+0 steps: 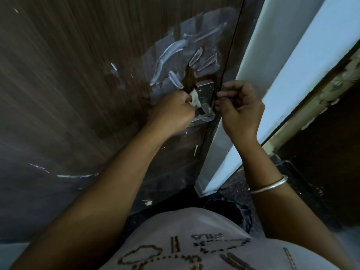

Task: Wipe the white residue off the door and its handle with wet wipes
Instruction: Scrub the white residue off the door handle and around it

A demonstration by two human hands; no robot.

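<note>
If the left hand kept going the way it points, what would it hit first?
Most likely the metal handle plate on the door: the left hand points up and right, and its wipe sits at the plate's edge. Depth is unclear.

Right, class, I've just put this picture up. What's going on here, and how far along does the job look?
A person is cleaning a dark wooden door. The left hand grips a crumpled wet wipe and presses it against the door beside the metal handle. The right hand curls round the door's edge, apparently steadying it. Thick streaks of white residue cover the area above the handle, with thinner marks lower down, so most of the wiping is not yet done.
</note>
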